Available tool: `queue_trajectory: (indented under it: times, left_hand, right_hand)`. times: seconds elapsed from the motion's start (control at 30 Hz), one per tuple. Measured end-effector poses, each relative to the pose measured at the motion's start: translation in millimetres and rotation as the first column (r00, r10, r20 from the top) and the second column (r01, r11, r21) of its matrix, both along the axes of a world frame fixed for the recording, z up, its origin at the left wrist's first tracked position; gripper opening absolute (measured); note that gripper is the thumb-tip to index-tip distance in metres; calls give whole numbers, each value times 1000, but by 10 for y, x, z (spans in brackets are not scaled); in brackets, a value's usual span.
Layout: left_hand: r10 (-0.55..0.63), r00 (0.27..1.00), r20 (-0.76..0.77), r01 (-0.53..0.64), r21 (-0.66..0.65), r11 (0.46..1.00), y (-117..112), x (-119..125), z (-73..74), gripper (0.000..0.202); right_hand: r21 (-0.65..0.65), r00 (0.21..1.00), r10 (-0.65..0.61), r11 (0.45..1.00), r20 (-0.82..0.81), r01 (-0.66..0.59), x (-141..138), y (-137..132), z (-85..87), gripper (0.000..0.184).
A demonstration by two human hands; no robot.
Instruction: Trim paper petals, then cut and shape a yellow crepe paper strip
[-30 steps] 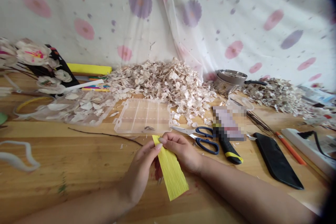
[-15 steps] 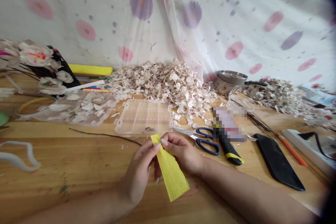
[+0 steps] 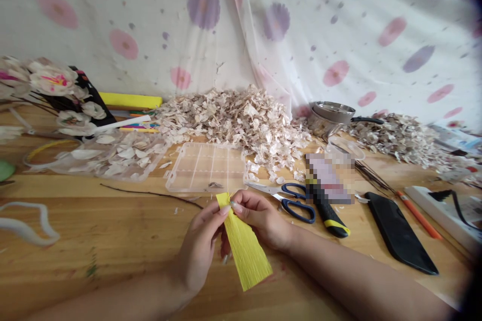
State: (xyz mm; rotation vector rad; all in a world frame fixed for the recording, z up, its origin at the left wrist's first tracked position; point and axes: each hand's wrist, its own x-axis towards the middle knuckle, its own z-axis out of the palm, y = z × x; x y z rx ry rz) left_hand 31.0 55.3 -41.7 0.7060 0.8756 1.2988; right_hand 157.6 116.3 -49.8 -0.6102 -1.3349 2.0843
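Observation:
A strip of yellow crepe paper (image 3: 248, 253) hangs toward me from the fingers of both hands, narrow at the top and wider below. My left hand (image 3: 201, 243) is closed, its thumb pressed on the strip's upper left part. Thumb and forefinger of my right hand (image 3: 259, 215) pinch the strip's upper right edge, close to the left thumb. Behind the left hand lies a thin dark stem (image 3: 146, 192) on the wooden table (image 3: 131, 241). Scissors (image 3: 288, 200) with blue handles rest just beyond the right hand.
A clear divided box (image 3: 209, 165) and a large heap of pale petals (image 3: 233, 115) lie beyond my hands. To the right are a black-and-yellow handle (image 3: 331, 218), a black case (image 3: 401, 233), an orange pencil (image 3: 419, 215) and a power strip (image 3: 433, 205). Finished-looking flowers (image 3: 54, 77) stand left.

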Motion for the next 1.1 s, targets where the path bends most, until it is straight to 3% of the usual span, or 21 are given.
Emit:
queue_trajectory:
  times: [0.23,0.73,1.1]
  left_hand:
    - [18,998,59,-18,-1,1000,-5,0,20,17]
    - [-25,1000,11,25,19,1000,-8,-13,0,16]
    - [-19,999,40,20,-10,1000,-9,-8,30,18]
  right_hand:
    - [-7,1000,-12,1000,-13,12,-6,-5,12,33]
    - [35,995,-96,995,39,95,-14,-60,51,36]
    - [47,993,-46,998,112,41,-5,-47,85,41]
